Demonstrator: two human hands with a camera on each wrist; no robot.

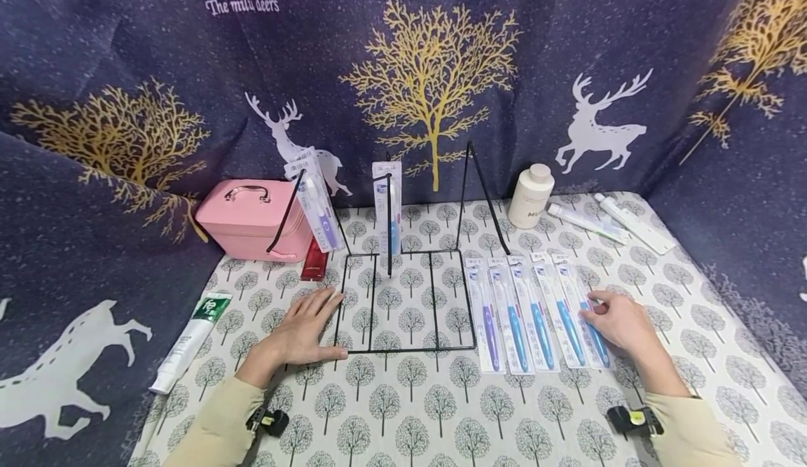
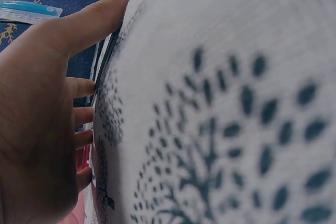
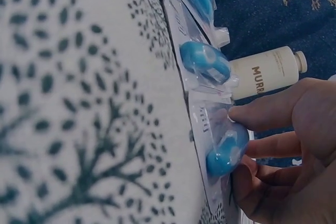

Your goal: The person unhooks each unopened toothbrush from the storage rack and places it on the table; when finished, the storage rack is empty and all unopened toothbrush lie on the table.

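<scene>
A black wire rack [image 1: 410, 350] stands mid-table. My left hand [image 1: 299, 330] rests at its left front corner, thumb and fingers extended against the frame. Several packaged toothbrushes lie side by side right of the rack, among them a purple one [image 1: 490, 337]. My right hand [image 1: 621, 320] pinches the edge of the rightmost packaged toothbrush [image 1: 595, 342], which has a blue handle and lies on the cloth. In the right wrist view, thumb and fingers are at that pack's clear blister [image 3: 228, 153]. Packaged toothbrushes hang on the rack's left hook [image 1: 318, 208] and middle hook [image 1: 387, 208].
A pink case [image 1: 252, 222] and a red packet [image 1: 314, 260] stand left of the rack. A toothpaste tube [image 1: 189, 344] lies at far left. At back right are a cream bottle [image 1: 532, 197] and two tubes, one white [image 1: 633, 223]. The rack's right hook [image 1: 488, 197] rises behind the toothbrushes.
</scene>
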